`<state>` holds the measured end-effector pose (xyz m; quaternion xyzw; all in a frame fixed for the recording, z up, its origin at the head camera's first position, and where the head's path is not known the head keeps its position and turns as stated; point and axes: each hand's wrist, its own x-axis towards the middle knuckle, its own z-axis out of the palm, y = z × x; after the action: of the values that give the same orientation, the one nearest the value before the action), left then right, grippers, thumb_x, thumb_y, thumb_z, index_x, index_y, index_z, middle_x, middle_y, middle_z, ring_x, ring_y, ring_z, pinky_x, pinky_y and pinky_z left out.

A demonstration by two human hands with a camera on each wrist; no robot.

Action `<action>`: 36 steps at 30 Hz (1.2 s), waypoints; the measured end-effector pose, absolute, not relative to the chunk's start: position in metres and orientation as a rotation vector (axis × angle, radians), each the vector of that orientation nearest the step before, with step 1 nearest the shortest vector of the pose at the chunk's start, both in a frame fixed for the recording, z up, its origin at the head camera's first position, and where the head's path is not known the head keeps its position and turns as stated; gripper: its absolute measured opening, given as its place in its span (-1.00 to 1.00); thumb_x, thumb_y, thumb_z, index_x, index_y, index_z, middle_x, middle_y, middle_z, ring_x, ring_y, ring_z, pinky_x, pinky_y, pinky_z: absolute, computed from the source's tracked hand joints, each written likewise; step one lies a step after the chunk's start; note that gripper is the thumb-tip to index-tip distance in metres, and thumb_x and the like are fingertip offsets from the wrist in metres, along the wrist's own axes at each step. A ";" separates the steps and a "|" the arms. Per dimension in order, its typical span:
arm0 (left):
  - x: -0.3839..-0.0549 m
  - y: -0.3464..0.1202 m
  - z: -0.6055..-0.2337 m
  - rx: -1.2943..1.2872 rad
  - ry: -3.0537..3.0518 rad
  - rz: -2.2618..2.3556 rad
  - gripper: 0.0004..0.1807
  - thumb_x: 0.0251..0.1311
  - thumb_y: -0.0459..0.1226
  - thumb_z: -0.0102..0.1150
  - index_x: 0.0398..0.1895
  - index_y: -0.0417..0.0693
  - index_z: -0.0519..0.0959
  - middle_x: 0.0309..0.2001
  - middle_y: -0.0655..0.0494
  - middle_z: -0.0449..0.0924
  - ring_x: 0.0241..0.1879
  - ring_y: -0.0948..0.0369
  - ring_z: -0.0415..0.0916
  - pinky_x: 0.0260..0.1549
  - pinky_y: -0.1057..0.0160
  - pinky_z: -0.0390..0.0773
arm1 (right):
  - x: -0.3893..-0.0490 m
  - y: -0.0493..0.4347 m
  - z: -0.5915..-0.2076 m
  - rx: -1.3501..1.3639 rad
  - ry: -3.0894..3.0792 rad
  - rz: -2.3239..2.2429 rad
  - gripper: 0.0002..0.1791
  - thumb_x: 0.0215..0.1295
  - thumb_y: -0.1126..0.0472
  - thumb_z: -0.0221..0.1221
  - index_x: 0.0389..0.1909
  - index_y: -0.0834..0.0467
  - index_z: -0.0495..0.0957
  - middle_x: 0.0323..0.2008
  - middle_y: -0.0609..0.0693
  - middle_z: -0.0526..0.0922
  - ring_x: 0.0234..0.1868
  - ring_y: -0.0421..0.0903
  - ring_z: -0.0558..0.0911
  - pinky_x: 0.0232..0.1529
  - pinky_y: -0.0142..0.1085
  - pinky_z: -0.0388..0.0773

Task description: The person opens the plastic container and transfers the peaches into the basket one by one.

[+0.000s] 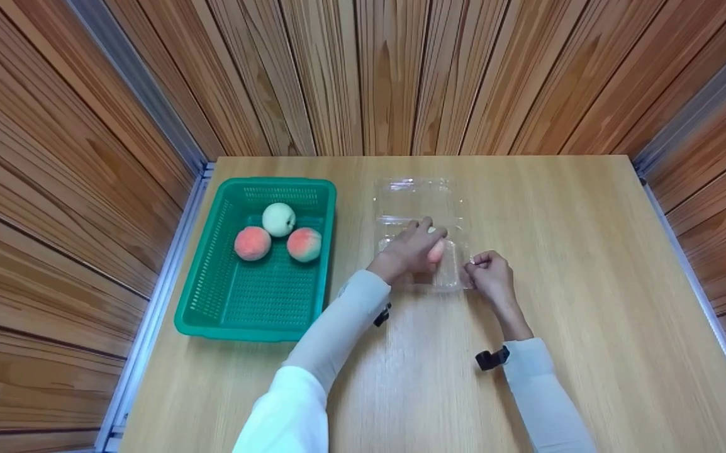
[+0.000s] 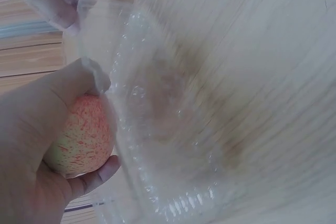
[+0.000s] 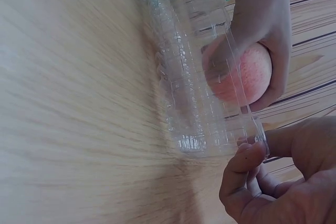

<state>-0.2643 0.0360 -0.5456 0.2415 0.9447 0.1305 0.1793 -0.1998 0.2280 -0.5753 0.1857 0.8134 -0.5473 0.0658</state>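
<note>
A peach (image 2: 84,137) with pink and pale yellow skin is gripped by my left hand (image 1: 410,248), the fingers curled round it. That hand is over the near half of a clear plastic clamshell box (image 1: 454,270), whose lid (image 1: 416,198) lies folded back toward the far side. In the right wrist view the peach (image 3: 255,74) shows partly through the box wall. My right hand (image 1: 492,274) pinches the near right corner of the box rim between thumb and finger. Whether the peach touches the box floor, I cannot tell.
Left of the box stands a green plastic basket (image 1: 256,336). Inside it are a white peach (image 1: 279,219), a pink peach (image 1: 252,243) and a pink and pale green peach (image 1: 304,244). Wooden panel walls (image 1: 388,75) border the table (image 1: 558,220) at the back and sides.
</note>
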 end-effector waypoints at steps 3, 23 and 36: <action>-0.267 0.033 -0.543 0.691 2.683 0.358 -0.17 0.34 -0.09 0.41 0.63 0.34 0.26 0.63 -0.03 0.17 0.63 -0.10 0.17 0.48 -0.13 0.44 | -0.200 0.228 -0.575 0.555 2.450 -1.660 -0.82 0.36 0.36 0.22 -0.11 0.34 0.48 -0.39 -0.06 0.52 -0.49 -0.29 0.52 -0.53 -0.49 0.53; -0.268 0.014 -0.516 0.730 2.706 0.358 -0.16 0.35 -0.03 0.42 0.64 0.32 0.25 0.68 -0.08 0.11 0.64 -0.15 0.14 0.45 -0.24 0.44 | -0.199 0.228 -0.576 0.497 2.535 -1.586 -0.87 0.34 0.33 0.20 -0.18 0.30 0.49 -0.46 -0.10 0.51 -0.52 -0.28 0.51 -0.56 -0.48 0.46; -0.269 0.001 -0.505 0.799 2.746 0.383 -0.15 0.34 -0.03 0.42 0.65 0.22 0.28 0.67 -0.17 0.15 0.61 -0.17 0.19 0.44 -0.20 0.47 | -0.198 0.227 -0.576 0.515 2.526 -1.600 -0.87 0.35 0.33 0.21 -0.17 0.29 0.49 -0.45 -0.11 0.51 -0.51 -0.29 0.51 -0.55 -0.48 0.48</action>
<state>-0.2694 0.0006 -0.5052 0.2747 0.9439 0.1317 0.1276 -0.1979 0.2267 -0.5760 0.1696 0.8313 -0.5265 0.0540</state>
